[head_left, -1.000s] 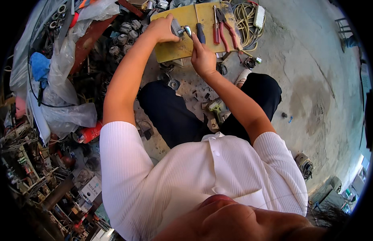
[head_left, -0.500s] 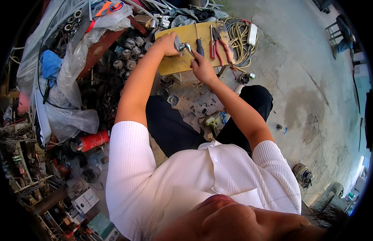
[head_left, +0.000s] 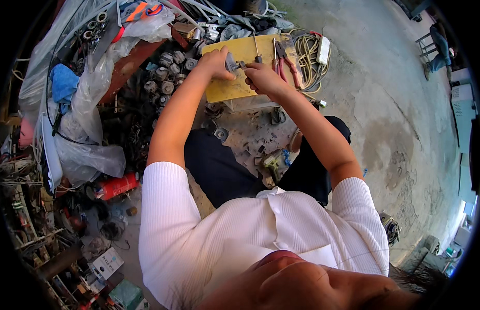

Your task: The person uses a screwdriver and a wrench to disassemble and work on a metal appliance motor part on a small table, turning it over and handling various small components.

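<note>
My left hand [head_left: 217, 64] is closed round a grey metal machine part [head_left: 230, 62] with a short shaft pointing right, held over a small yellow table [head_left: 222, 92]. My right hand [head_left: 264, 80] grips a wrench [head_left: 242, 65], its metal head at the end of that shaft; most of its handle is hidden in my fingers. Just beyond the right hand, a screwdriver [head_left: 257, 50] lies on the tabletop, its handle partly covered. To its right are a red-handled screwdriver [head_left: 275, 63] and pliers [head_left: 290, 66] with red grips.
Coiled cable [head_left: 308, 62] and a white power strip [head_left: 323, 50] lie right of the table. Several used metal parts [head_left: 166, 72] are heaped at its left, beside plastic sheeting [head_left: 98, 119]. A green power tool [head_left: 271, 165] rests on the floor between my legs.
My right hand has turned the wrench and moved slightly left and up, now covering part of the black-handled screwdriver. The left hand keeps its hold on the metal part.
</note>
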### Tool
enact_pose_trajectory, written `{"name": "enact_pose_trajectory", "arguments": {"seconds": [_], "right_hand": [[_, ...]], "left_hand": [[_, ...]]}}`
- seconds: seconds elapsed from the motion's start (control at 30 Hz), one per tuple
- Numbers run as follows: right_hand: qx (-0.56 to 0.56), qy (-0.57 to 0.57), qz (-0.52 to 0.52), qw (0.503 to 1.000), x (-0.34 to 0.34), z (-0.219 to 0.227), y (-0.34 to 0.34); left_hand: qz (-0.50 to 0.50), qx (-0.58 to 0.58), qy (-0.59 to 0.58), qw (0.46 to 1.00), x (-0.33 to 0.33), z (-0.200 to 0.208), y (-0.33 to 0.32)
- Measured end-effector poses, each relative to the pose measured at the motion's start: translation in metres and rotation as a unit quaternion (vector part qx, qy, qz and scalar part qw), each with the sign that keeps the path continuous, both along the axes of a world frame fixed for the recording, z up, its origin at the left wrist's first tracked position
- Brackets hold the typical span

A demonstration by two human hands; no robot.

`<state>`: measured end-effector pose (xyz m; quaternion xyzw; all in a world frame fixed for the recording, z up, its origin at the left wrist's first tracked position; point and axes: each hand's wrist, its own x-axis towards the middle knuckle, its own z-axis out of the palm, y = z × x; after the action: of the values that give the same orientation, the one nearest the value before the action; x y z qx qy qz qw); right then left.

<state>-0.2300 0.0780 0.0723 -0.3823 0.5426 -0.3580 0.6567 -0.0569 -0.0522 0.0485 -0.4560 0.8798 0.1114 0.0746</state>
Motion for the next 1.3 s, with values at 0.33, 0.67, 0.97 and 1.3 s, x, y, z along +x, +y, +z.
{"name": "enact_pose_trajectory", "arguments": {"seconds": [0.33, 0.67, 0.97, 1.3], "right_hand": [[-0.371, 0.389, -0.073, 0.840, 0.024, -0.136, 0.042], [-0.034, 0.002, -0.021, 0.999, 0.006, -0.026, 0.023], [0.107, -0.037, 0.068, 0.991, -0.004, 0.002, -0.016], [-0.233, 0.440, 0.002, 0.867, 0.032, -0.116, 0.051]], "left_hand": [[-0.002, 0.004, 0.007, 1.000, -0.011, 0.005, 0.000], [0.004, -0.003, -0.011, 1.000, -0.004, -0.007, -0.005], [-0.003, 0.006, -0.026, 1.000, -0.005, -0.006, -0.006], [0.000, 0.001, -0.019, 1.000, -0.009, 0.002, 0.000]]}}
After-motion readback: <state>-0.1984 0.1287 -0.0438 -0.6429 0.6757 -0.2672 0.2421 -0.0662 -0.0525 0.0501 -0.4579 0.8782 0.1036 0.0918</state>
